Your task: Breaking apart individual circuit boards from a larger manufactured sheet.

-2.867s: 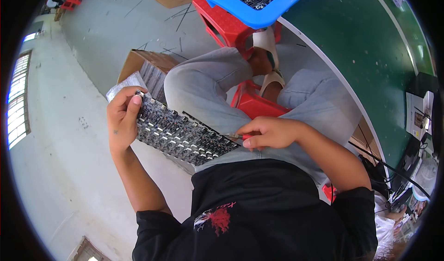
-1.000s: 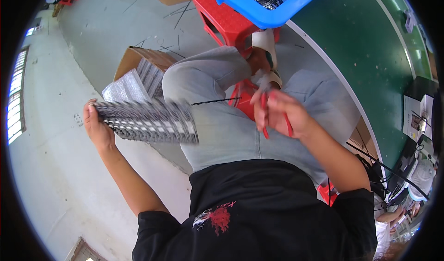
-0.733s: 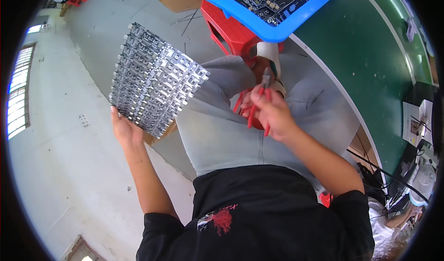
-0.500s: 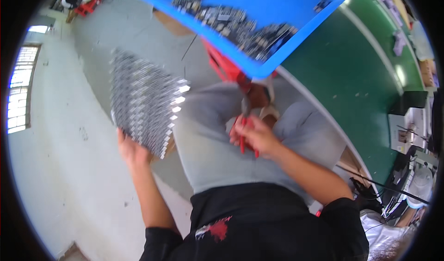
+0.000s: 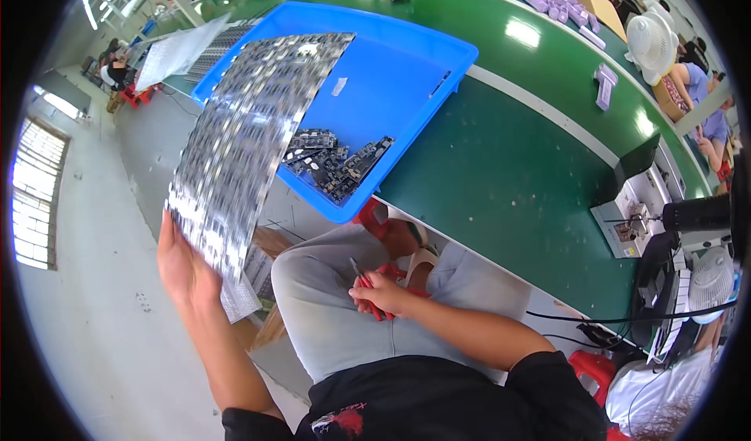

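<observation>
Lower left, the left hand [image 5: 188, 275] is gripping the panel [image 5: 249, 116] low, likely sparing its face! Lower centre, the right hand [image 5: 382, 293] is clutching pliers [image 5: 361, 275].

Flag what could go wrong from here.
Panel may flex or slip: the left hand grips only its near end, and I see nothing holding the far end.
Boards could get scratched: they lie heaped on one another in the tray.
Tray might tip if knocked: its near corner juts past the table edge, and what bears it there is unclear.
</observation>
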Demonstrator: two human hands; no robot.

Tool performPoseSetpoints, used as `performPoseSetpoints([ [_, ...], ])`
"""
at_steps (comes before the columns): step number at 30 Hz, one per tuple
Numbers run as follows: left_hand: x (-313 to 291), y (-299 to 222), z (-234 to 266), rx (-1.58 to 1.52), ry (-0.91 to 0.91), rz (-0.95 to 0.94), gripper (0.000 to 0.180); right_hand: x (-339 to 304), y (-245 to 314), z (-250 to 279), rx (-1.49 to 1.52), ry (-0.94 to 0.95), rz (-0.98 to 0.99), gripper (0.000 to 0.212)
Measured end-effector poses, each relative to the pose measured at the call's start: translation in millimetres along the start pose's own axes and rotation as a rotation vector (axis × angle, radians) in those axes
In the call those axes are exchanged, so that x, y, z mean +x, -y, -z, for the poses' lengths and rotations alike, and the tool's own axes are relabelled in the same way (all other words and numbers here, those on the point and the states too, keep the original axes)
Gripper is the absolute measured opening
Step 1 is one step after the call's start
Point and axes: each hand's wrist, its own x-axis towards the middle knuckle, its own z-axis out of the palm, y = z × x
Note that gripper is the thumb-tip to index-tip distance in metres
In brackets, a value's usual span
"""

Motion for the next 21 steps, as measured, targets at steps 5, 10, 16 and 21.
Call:
performPoseSetpoints([
  [5, 118, -25, -15, 0.181, -0.082, -0.210, 0.023, -3, 12, -5, -0.085, 0.009, 0.017, 0.030],
  [10, 215, -16, -28, 0.266, -0.138, -0.188, 0.024, 2, 4, -9, -0.146, 0.043, 0.028, 0.025],
  [16, 264, 12, -27, 0.240, -0.297, -0.098, 0.021, 5, 1, -3, -0.177, 0.070, -0.017, 0.021],
  [21, 281, 5, -11, 0.296, -0.235, -0.019, 0.027, 11, -1, 3, -0.145, 0.073, -0.031, 0.022],
])
